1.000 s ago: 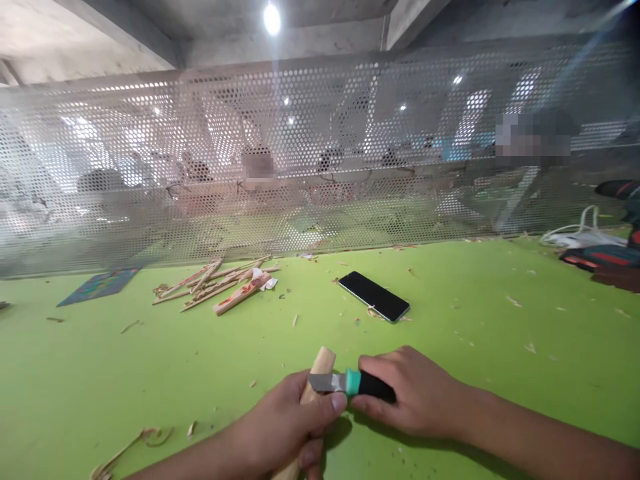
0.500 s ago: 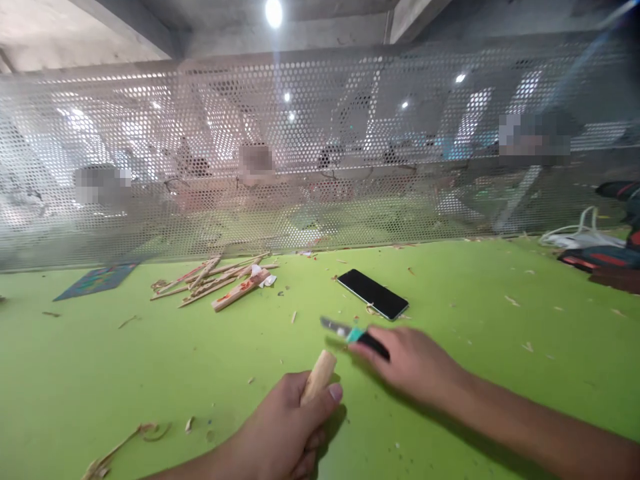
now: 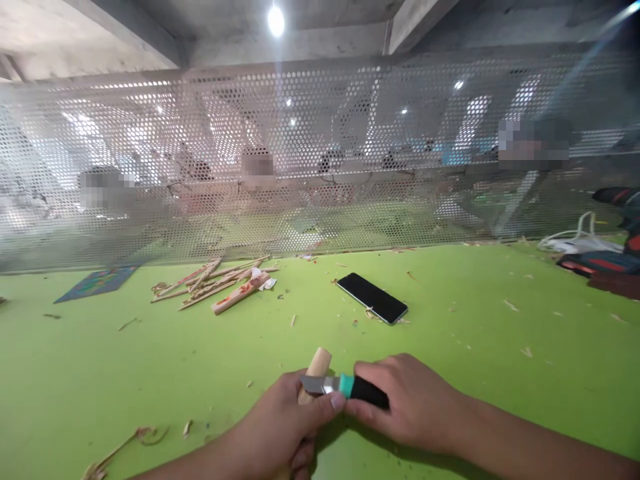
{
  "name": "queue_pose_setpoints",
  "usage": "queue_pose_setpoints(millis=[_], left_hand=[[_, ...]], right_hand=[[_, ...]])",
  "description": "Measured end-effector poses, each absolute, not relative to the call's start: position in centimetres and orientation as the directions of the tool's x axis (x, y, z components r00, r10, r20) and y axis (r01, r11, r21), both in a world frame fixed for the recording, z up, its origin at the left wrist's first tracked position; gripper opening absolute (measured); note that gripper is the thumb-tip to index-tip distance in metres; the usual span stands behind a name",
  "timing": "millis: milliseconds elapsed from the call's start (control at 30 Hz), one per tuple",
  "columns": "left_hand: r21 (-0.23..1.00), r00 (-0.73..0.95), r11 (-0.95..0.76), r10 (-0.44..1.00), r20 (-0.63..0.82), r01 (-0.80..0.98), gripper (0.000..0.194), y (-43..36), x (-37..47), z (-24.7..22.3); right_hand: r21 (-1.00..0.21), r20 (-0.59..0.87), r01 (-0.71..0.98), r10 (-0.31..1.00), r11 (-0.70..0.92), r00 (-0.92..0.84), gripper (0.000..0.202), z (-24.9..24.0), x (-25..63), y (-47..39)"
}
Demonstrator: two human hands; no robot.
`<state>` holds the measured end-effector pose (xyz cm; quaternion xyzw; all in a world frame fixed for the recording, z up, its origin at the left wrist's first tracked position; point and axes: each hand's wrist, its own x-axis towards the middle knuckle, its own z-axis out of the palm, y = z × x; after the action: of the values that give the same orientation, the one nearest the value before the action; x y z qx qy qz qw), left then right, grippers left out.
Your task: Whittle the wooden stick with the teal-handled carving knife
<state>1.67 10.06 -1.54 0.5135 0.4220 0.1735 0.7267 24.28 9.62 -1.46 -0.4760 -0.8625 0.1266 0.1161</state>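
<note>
My left hand (image 3: 295, 417) is closed around a pale wooden stick (image 3: 320, 361), whose blunt top end pokes up past my fingers. In my right hand (image 3: 410, 400) is a carving knife (image 3: 367, 392) with a black handle and a teal collar. Its short blade lies across the stick just above my left thumb, pointing left. The thumb touches or nearly touches the knife near the collar. The lower part of the stick is mostly hidden by my left hand.
Ahead lies a black smartphone (image 3: 373, 298) on the green table (image 3: 175, 373). Thin wooden strips (image 3: 215, 280) and a red-stained wooden piece (image 3: 240, 293) are at back left, near a patterned card (image 3: 95, 283). A power drill (image 3: 620, 227) sits far right. Perforated metal screen (image 3: 300, 167) stands behind.
My right hand has come down and toward me, bringing the knife blade from beyond the stick onto it. The left hand with the stick has barely moved.
</note>
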Motion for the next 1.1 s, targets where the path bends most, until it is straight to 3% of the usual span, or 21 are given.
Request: queue_pose_setpoints(millis=[233,367,467,667,1100], left_hand=[[0.850,0.496,0.516,0.715,-0.493,0.100,0.066,9.2,2.1,-0.8],[0.861,0.513,0.475,0.701,-0.495,0.182,0.063,9.1,2.0,-0.9],[0.846,0.493,0.498,0.697,-0.521,0.190,0.062,9.4,2.0,-1.2],[0.871,0.529,0.456,0.702,-0.477,0.181,0.062,9.8,2.0,-1.2],[0.903,0.542,0.404,0.731,-0.415,0.147,0.048,9.4,2.1,-1.7]], right_hand=[[-0.337,0.128,0.789,0.855,0.514,-0.502,0.055,-1.6,24.2,9.9],[-0.461,0.042,0.855,0.968,0.239,-0.248,0.064,-1.6,26.6,12.4],[-0.463,0.086,0.868,0.984,0.179,-0.157,0.068,-1.3,27.9,13.6],[-0.454,0.042,0.807,0.914,0.377,-0.403,0.057,-1.0,25.9,11.9],[-0.433,-0.021,0.837,0.925,0.334,-0.380,0.052,-1.0,25.6,10.9]])
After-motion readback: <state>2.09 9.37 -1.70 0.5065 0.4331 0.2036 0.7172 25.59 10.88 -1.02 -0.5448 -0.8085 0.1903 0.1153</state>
